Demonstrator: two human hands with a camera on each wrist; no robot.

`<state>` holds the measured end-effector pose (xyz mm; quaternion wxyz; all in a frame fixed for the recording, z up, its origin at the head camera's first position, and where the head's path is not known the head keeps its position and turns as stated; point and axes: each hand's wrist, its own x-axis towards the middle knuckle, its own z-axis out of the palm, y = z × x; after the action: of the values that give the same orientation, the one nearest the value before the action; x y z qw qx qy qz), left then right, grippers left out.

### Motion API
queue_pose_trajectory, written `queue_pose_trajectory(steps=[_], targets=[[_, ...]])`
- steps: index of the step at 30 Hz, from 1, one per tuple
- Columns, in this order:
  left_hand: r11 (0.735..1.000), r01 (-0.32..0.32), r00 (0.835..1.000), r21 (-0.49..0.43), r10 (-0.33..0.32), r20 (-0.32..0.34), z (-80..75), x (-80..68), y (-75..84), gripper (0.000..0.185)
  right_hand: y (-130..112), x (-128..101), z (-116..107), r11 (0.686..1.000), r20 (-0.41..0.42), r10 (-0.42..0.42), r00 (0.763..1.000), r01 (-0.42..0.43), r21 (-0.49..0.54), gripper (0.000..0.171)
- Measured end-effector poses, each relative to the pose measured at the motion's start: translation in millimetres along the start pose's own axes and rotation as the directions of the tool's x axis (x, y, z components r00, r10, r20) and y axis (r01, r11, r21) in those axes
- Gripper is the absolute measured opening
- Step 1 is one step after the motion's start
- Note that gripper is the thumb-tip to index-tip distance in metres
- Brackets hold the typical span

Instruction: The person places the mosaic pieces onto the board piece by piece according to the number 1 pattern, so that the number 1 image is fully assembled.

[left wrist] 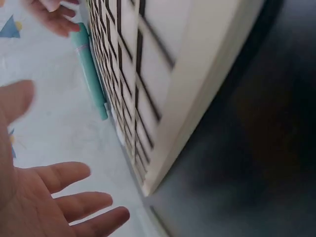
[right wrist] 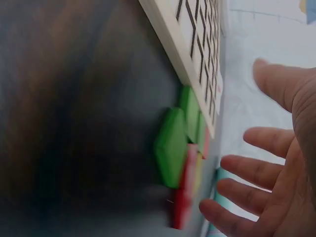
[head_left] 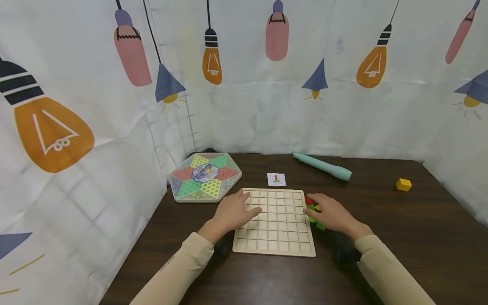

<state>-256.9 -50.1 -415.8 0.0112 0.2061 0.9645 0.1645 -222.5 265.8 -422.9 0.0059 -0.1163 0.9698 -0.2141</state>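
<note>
The left hand [head_left: 235, 213] lies palm down with its fingers spread and relaxed over the left edge of the wooden grid board [head_left: 275, 222], the fingertips reaching onto the board's left columns; it grips nothing, and the left wrist view shows the same hand [left wrist: 44, 197] with straight, loose fingers beside the board's pale frame [left wrist: 197, 94]. The right hand [head_left: 332, 215] is likewise released, fingers extended and slightly fanned, hovering over or resting on a small cluster of coloured blocks [head_left: 314, 211] that sits on the desk just beside the board's right edge; whether the palm actually touches them cannot be told. From the right wrist view the open fingers [right wrist: 276, 187] stand apart from the green, red and yellow blocks [right wrist: 178, 148], which lie against the board's side. The board lies flat on the dark brown desk [head_left: 400, 237], near the person, with its square cells empty. Just beyond its far edge is a small pattern card [head_left: 276, 179]. Farther left sits a hexagonal Chinese checkers set [head_left: 205, 177] in a clear case, near the desk's far left corner. To the far right of the card lies a teal pen-shaped tube [head_left: 322, 166], and well apart on the right a single yellow block [head_left: 403, 184]. A white curtain printed with light bulbs [head_left: 244, 84] encloses the desk.
</note>
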Motion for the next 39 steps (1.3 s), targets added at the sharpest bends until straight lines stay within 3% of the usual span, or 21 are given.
queue_pose_trajectory(steps=[7, 11, 18, 24, 32, 39], targets=[[0.990, 0.026, 0.999, -0.136, -0.021, 0.038, 9.6, -10.4, -8.6, 0.054, 15, -4, 17, 0.994, -0.126, 0.024, 0.992, -0.011, 0.109, 0.052], [0.979, 0.001, 0.999, -0.206, 0.007, 0.041, 13.6, -12.2, -15.9, 0.050, 24, -7, 24, 0.983, -0.211, 0.067, 0.975, -0.028, 0.182, 0.042], [0.899, 0.003, 1.000, -0.437, 0.006, 0.018, 26.1, -11.9, -34.7, 0.044, 39, -6, 32, 0.972, -0.276, 0.100, 0.956, -0.035, 0.231, 0.033], [0.859, -0.029, 0.999, -0.511, 0.015, -0.031, 32.9, -11.3, -37.4, 0.036, 43, -5, 34, 0.980, -0.309, 0.106, 0.945, -0.046, 0.194, 0.029], [0.894, -0.111, 0.993, -0.433, 0.078, -0.094, 37.6, -13.8, -43.4, 0.030, 41, -2, 35, 0.983, -0.343, 0.130, 0.930, -0.076, 0.165, 0.027], [0.896, -0.093, 0.994, -0.433, 0.056, -0.097, 39.2, -15.6, -43.0, 0.029, 32, 0, 44, 0.973, -0.360, 0.210, 0.909, -0.158, 0.169, 0.030]])
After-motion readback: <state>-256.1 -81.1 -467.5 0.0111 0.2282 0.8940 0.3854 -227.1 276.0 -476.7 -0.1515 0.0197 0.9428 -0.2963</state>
